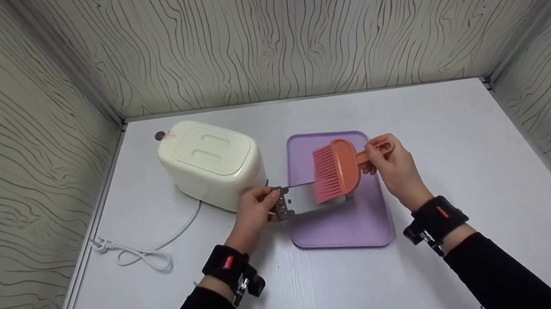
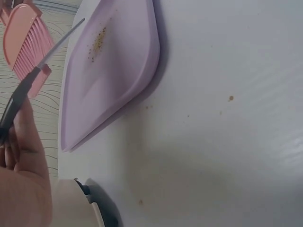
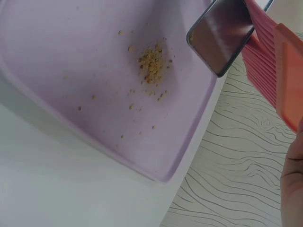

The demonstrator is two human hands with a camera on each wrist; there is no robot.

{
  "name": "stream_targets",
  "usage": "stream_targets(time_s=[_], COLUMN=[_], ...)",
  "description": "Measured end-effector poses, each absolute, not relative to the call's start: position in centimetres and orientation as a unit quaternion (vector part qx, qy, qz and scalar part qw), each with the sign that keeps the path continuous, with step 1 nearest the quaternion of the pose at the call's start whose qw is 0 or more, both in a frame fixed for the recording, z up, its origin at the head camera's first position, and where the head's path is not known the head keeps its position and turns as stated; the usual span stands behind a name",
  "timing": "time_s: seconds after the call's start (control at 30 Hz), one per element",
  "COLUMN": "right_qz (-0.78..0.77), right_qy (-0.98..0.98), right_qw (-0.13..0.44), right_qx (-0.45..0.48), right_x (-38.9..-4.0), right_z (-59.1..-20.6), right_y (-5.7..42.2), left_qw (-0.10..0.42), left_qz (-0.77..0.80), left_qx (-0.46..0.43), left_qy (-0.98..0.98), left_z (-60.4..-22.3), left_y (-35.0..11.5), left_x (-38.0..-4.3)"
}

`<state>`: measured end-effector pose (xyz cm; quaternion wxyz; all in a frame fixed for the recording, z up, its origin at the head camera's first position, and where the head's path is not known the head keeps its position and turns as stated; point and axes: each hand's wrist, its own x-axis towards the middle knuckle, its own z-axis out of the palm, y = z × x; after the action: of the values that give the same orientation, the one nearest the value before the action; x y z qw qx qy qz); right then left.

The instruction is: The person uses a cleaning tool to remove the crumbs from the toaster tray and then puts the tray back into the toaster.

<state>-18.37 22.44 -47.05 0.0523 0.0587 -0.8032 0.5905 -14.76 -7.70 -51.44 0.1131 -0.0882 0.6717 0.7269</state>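
My left hand (image 1: pixel 250 213) pinches the dark end of a flat metal crumb tray (image 1: pixel 303 199), held out over a purple tray (image 1: pixel 339 231). In my right hand (image 1: pixel 401 174) is the handle of an orange brush (image 1: pixel 346 167); its pink bristles lie against the upper face of the crumb tray. Below them, a small heap of brown crumbs (image 3: pixel 152 65) lies on the purple tray, with loose bits scattered around. The left wrist view shows the crumb tray nearly edge-on, raised above the purple tray.
A cream toaster (image 1: pixel 209 157) with a lid stands left of the purple tray, close to my left hand. Its white cord and plug (image 1: pixel 144 255) lie on the table at left. A few crumbs (image 2: pixel 231 98) dot the white tabletop. Patterned panels (image 1: pixel 282 34) enclose the back and sides.
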Motion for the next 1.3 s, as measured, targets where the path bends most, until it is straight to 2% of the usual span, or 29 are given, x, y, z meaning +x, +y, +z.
stream_targets(time_s=[0.57,1.3], right_qz=[0.539,0.559], right_qy=[-0.836,-0.822], right_qw=[0.091,0.111], right_qx=[0.044,0.004], right_x=[-18.7,-17.8], right_z=[-47.6,-45.6], right_y=[25.5,25.2], left_qw=[0.106,0.095], left_qz=[0.723,0.74], left_qx=[-0.093,-0.116], left_qy=[0.677,0.656], left_z=[-51.6,-51.4], left_y=[-8.2,-8.4], left_x=[-15.0,-15.0])
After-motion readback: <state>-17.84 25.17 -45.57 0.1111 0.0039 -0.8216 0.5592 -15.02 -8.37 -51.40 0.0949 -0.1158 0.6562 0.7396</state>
